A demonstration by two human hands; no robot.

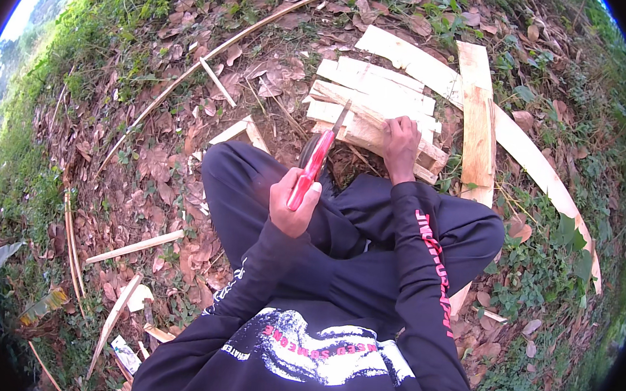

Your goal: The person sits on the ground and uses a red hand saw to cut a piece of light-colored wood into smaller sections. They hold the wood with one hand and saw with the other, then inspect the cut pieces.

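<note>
From left to right, we see a thin stick [206, 62] lying across fallen leaves, and then the seated person's crossed legs [244, 183] in dark trousers. Above them, the left hand [294, 201] is clamped around a red-handled tool [317, 159], whose narrow blade points away from the lap toward a stack of wood strips [369, 86]; whether it is a saw or a knife, we cannot tell. The tip overlaps the near left part of the stack in our view, though we cannot judge whether it touches. Farther right, the right hand [402, 140] rests at the stack's near right part, its fingers curled; we cannot tell whether they grip a strip or merely press on it. We judge the main hazard to be a slip of the blade sideways into these fingers, since both work on one small pile. The strips lie loose and uneven, so a lopsided push could make them slide, and a stroke pulled back too far could reach the legs. Beyond, an upright-lying plank [477, 138] and a long curved board [549, 181] lie clear of the blade.
</note>
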